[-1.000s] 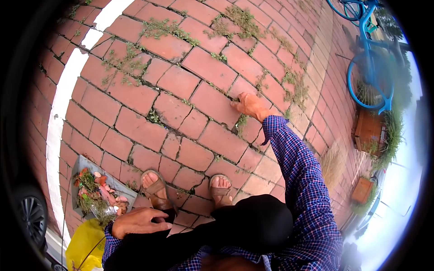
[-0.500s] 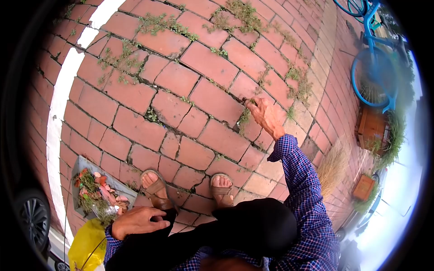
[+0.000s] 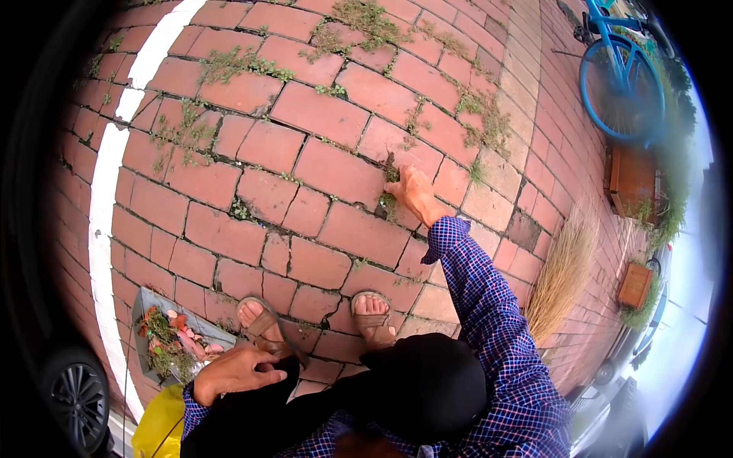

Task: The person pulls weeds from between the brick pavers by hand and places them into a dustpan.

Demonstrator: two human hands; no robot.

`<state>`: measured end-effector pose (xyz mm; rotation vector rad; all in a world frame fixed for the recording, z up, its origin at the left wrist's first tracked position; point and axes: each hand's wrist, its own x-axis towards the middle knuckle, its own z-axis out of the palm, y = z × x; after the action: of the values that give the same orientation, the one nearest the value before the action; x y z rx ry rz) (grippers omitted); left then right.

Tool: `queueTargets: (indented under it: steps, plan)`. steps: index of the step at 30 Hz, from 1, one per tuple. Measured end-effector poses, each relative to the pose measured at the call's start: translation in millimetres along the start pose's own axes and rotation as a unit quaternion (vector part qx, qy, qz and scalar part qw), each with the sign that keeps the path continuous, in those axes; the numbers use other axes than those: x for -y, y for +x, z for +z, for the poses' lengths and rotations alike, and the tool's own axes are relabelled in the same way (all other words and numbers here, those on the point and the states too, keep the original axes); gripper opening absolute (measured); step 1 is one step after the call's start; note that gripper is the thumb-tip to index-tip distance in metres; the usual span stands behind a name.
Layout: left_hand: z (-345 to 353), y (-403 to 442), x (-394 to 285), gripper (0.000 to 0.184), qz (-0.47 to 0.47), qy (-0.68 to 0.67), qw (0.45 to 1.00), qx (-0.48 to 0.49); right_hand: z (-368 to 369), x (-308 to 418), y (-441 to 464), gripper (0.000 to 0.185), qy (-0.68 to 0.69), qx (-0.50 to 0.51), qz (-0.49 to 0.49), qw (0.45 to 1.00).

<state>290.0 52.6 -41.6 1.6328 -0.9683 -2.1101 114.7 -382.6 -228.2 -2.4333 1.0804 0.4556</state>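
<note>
A: State of the hands?

B: Apart. Left hand [image 3: 235, 374] lay loose on the black trouser leg [image 3: 252, 418], fingers slightly bent, nothing visible in it. Right hand [image 3: 416, 192] was out front, down at the weed [image 3: 391, 165] in a crack between bricks [image 3: 336, 172].

A: Gripped?

B: Couldn't make out. Fingertips were bunched right at it, but the hand hid any pinch. Green showed above and below the fingers.

A: Weak point?

B: Stem, I'd say. Crack looked narrow, so a pinch on leaves alone could have snapped the top and left the root in.

A: Fingers?

B: Brick edges looked rough. A slip could have scraped the knuckles.

A: Balance?

B: Both sandals [image 3: 263, 324] were on the bricks, right arm stretched well ahead. A hard tug with a sudden release might have tipped the body back.

A: Pan?

B: Grey pan [image 3: 217, 333] sat just beside the left sandal, near the yellow bag [image 3: 160, 429], heaped with litter [image 3: 185, 336] and plant scraps [image 3: 160, 353]. Pile looked loose; a kick or a brush from the left hand could have spilled it.

A: Broom?

B: Broom [image 3: 566, 278] lay beside the right sleeve [image 3: 489, 282]. A wide elbow could have snagged it.
</note>
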Motion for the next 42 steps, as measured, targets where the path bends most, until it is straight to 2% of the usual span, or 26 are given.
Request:
queueTargets:
  steps: [3,5,6,7,8,9,12,14,18,20,22,24,25,28,29,30,31,32,34,36,38,40,42]
  plan:
    - [3,-2,0,0.049,-0.017,0.028,0.999,-0.011,1,-8,10,0.048,-0.001,0.001,-0.02,1.0]
    - [4,-3,-2,0.048,-0.006,0.017,1.0,-0.024,-11,1,14,0.048,0.017,0.064,0.093,0.993]
    - [4,-3,-4,0.048,0.006,0.005,0.999,-0.036,-7,-4,16,0.048,0.018,0.063,0.093,0.993]
    - [2,-4,-8,0.048,0.005,0.007,0.999,-0.036,-3,-9,17,0.05,0.048,0.026,0.038,0.998]
    - [-1,-4,-13,0.059,-0.04,0.005,0.999,-0.009,1,-14,18,0.053,0.077,-0.011,-0.016,0.997]
    - [-3,-5,-17,0.071,-0.085,0.003,0.996,0.019,0,-15,19,0.053,0.078,-0.012,-0.015,0.997]
    - [-3,-8,-20,0.07,-0.136,0.003,0.99,0.03,-2,-18,19,0.051,0.079,0.002,-0.033,0.996]
    - [-1,-8,-14,0.069,-0.136,-0.003,0.99,0.031,-4,-16,18,0.044,0.118,0.082,0.08,0.986]
    - [6,-7,-3,0.065,-0.125,-0.009,0.992,0.002,10,-21,15,0.042,0.157,0.039,0.081,0.984]
    - [10,-7,4,0.063,-0.123,-0.004,0.992,-0.004,3,-18,13,0.042,0.187,0.077,0.092,0.975]
    - [11,-4,9,0.06,-0.112,0.004,0.994,-0.003,7,-19,13,0.043,0.171,0.057,0.099,0.979]
    - [11,-1,11,0.056,-0.132,0.006,0.991,0.002,2,-20,2,0.043,0.282,0.061,0.104,0.952]
    - [9,0,7,0.054,-0.145,0.001,0.989,0.005,-9,-19,-8,0.043,0.281,0.053,0.111,0.952]
    - [9,4,5,0.055,-0.151,-0.013,0.988,0.003,-20,-33,-21,0.041,0.302,0.013,0.01,0.953]
    - [8,6,2,0.056,-0.158,-0.003,0.987,0.005,1,-62,-14,0.038,0.155,-0.086,-0.09,0.98]
    - [8,8,1,0.056,-0.156,0.003,0.988,0.007,-5,-67,-14,0.037,0.001,-0.179,-0.184,0.966]
    - [8,9,2,0.057,-0.155,0.003,0.988,0.002,-15,-76,-16,0.034,0.047,-0.085,-0.058,0.994]
    - [8,10,2,0.058,-0.154,0.004,0.988,-0.003,-23,-82,-16,0.034,0.048,-0.09,-0.055,0.993]
    - [9,12,3,0.058,-0.164,0.009,0.986,-0.01,-33,-105,-17,0.032,-0.057,-0.228,-0.162,0.958]
    - [10,13,6,0.057,-0.173,0.012,0.985,-0.019,-42,-123,-19,0.031,-0.069,-0.214,-0.135,0.965]
    - [11,13,10,0.056,-0.172,0.021,0.985,-0.017,-44,-140,-21,0.026,-0.155,-0.215,-0.118,0.957]
    - [12,14,11,0.055,-0.171,0.019,0.985,-0.018,-43,-151,-20,0.021,-0.181,-0.224,-0.116,0.951]
    - [14,14,11,0.055,-0.171,0.014,0.985,-0.018,-45,-157,-23,0.019,-0.226,-0.217,-0.066,0.947]
